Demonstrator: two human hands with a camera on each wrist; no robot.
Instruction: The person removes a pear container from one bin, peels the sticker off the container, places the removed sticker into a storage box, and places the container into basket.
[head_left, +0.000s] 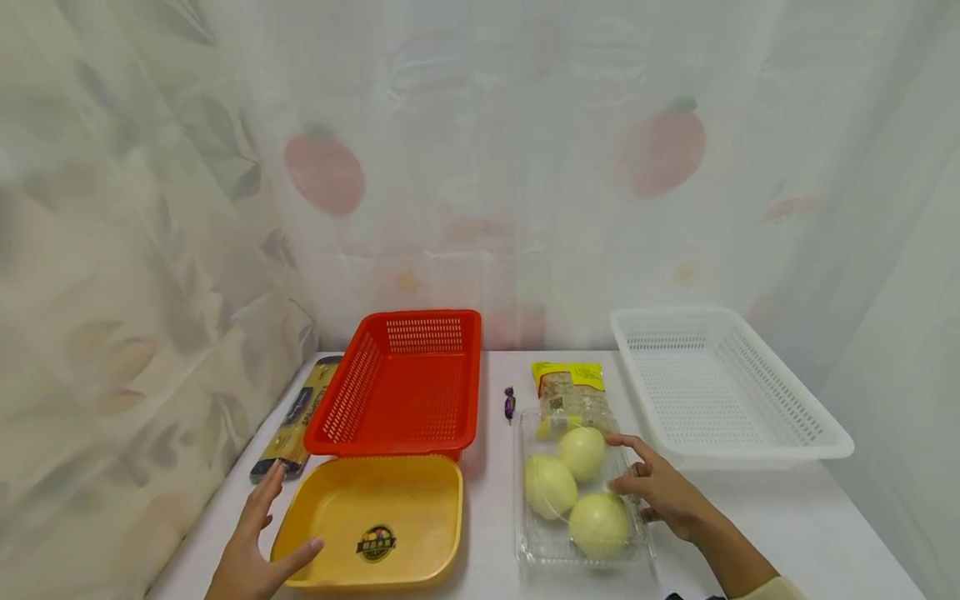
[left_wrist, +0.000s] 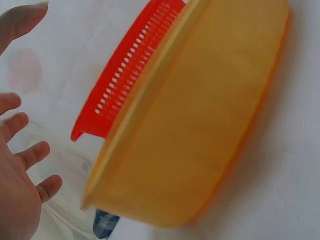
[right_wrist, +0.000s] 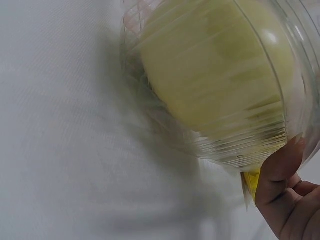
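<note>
A clear plastic box (head_left: 525, 546) holding three round pale yellow-green fruits (head_left: 598, 523) stands at the front right of centre. My right hand (head_left: 663, 492) grips its right edge, fingers bent over the rim. In the right wrist view the thumb (right_wrist: 282, 162) presses against the box's ribbed side (right_wrist: 235, 150). My left hand (head_left: 255, 542) is spread at the left of a yellow plastic basin (head_left: 420, 533) with a round label inside. In the left wrist view, a gap shows between the fingers (left_wrist: 35, 155) and the basin wall (left_wrist: 200, 125); this hand holds nothing.
Behind the basin sits a red perforated basket (head_left: 420, 408); a white one (head_left: 697, 400) is at the back right. A long flat packet (head_left: 300, 417) lies far left. A yellow-topped food bag (head_left: 570, 383) and a purple wrapped candy (head_left: 510, 403) lie behind the box.
</note>
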